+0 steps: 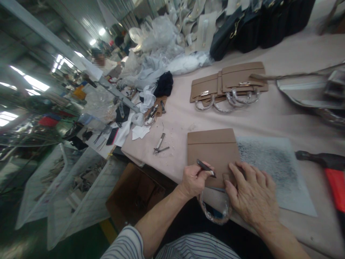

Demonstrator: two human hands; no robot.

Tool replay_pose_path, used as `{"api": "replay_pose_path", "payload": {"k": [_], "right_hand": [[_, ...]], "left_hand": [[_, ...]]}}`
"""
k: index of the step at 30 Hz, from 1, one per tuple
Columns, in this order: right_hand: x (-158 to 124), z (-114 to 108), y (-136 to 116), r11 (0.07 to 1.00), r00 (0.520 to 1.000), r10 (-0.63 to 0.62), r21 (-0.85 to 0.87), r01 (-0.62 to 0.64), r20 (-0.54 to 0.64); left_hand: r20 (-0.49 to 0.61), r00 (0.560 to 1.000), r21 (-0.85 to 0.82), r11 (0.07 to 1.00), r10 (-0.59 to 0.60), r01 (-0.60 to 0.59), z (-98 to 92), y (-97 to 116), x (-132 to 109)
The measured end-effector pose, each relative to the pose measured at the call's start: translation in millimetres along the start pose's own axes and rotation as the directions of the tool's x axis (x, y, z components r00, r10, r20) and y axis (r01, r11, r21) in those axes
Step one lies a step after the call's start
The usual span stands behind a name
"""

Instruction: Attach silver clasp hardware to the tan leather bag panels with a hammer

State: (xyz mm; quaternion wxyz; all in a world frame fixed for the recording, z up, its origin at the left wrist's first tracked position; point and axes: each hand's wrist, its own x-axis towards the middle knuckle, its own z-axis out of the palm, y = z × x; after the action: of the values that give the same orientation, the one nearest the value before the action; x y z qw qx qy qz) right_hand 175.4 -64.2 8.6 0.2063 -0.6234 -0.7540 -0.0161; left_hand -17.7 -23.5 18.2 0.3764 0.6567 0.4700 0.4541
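A tan leather-like bag panel (212,149) with a seam near its far edge lies flat at the table's near side. Its plastic-wrapped handle (215,217) hangs over the table edge. Above the panel, my left hand (194,180) is closed around a short dark pen-like tool (206,167), whose exact kind I cannot make out. My right hand (254,192) rests flat with fingers apart, partly on the panel and partly on a grey, black-smudged board (272,165). Its thumb is beside a small tan tab (225,177) on the panel.
A hammer (334,176) lies at the right. Beyond are stacked tan panels with wrapped handles (242,73), black bags (258,28) and plastic wrapping (159,39). Small metal tools (160,145) lie left of the panel. A cardboard box (126,198) stands below the table edge.
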Motion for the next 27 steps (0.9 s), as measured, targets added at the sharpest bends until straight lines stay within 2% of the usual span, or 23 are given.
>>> {"api": "replay_pose_path", "payload": {"k": [7,9,13,18,27], "right_hand": [[0.5,-0.1,-0.1,1.0,1.0,0.003,-0.01,-0.003,-0.002],[0.5,-0.8,-0.3,1.0,1.0,-0.005,-0.013,0.005,0.001],[0.1,-1.9,-0.2,1.0,1.0,-0.01,-0.011,0.01,-0.01],[0.9,-1.4,0.2,1.0,1.0,-0.01,-0.008,0.01,-0.017],[-0.4,-2.1,0.5,1.0,1.0,-0.015,-0.014,0.015,-0.018]], "left_hand": [[-0.01,0.992,0.116,0.986,0.122,-0.12,2.5,-1.0,-5.0],[-0.02,0.994,0.11,0.989,0.105,-0.102,2.7,-2.0,-4.8],[-0.004,1.0,-0.001,1.0,-0.003,0.003,2.0,-4.7,-1.4],[0.003,0.998,-0.091,0.994,-0.055,0.055,1.5,-6.7,-1.1],[0.03,0.999,0.029,0.999,0.036,-0.037,0.3,-1.2,-1.3]]}}
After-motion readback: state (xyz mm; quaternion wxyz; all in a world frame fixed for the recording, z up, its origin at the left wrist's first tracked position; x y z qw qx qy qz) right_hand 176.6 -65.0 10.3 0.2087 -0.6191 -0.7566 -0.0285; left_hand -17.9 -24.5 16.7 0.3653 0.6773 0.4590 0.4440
